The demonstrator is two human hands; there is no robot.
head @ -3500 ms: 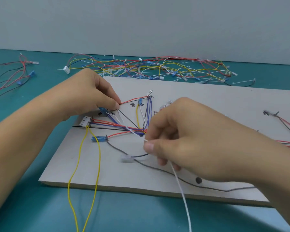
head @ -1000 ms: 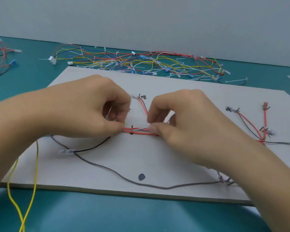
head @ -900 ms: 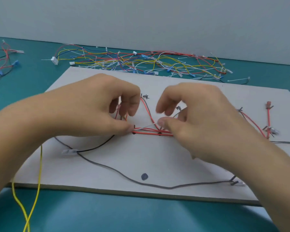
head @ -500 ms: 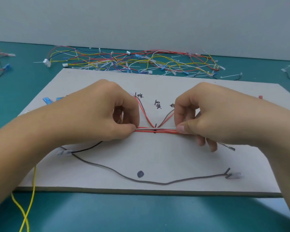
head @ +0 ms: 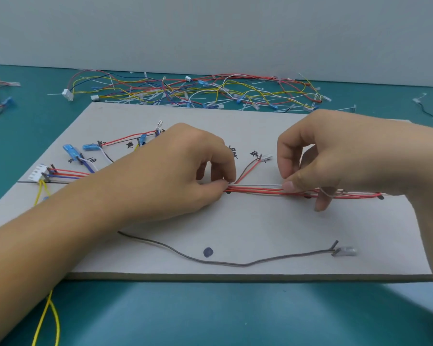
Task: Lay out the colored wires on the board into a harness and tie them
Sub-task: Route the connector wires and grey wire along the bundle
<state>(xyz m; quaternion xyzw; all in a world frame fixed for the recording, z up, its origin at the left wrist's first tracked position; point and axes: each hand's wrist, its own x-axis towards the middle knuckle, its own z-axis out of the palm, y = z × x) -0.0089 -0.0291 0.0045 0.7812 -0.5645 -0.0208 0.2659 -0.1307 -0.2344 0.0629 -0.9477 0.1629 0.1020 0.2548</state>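
Left hand (head: 180, 176): thumb and forefinger pinch the wire bundle (head: 256, 191) at its 9 o'clock end.
Right hand (head: 335, 156): pinches the same bundle toward 3 o'clock.
Bundle: mid board (head: 260, 228); thin, smooth red and white strands, parallel.
Doing it well: probably hold taut, strands flat and uncrossed, before tying.
Gray wire (head: 235, 263): slack curve, 6 o'clock.

open strip of board (head: 260, 221) between red bundle (head: 255, 192) and grey wire (head: 243, 265), tangled wire pile (head: 185, 93) crowding the far edge
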